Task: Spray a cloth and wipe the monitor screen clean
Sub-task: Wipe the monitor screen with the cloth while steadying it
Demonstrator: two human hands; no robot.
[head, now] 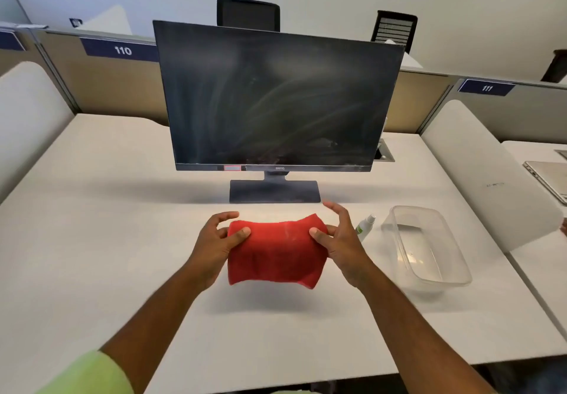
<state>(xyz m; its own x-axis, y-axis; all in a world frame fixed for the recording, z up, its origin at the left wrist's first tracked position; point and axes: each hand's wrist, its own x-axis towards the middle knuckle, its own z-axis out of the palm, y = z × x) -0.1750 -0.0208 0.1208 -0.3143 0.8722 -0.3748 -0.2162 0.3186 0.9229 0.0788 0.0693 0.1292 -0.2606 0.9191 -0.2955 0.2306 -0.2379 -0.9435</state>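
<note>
A folded red cloth (276, 252) hangs stretched between my two hands above the white desk, in front of the monitor's base. My left hand (216, 246) pinches its left edge with thumb on top. My right hand (340, 246) pinches the right edge, its other fingers spread. The dark monitor (276, 96) stands upright behind, its screen streaked with smears. A small white spray bottle with green label (365, 226) lies on the desk just right of my right hand, partly hidden by it.
A clear plastic tub (429, 249) sits on the desk (107, 240) to the right of the bottle. A laptop (549, 178) lies on the neighbouring desk at far right. Padded dividers flank the desk, with chairs behind the partition.
</note>
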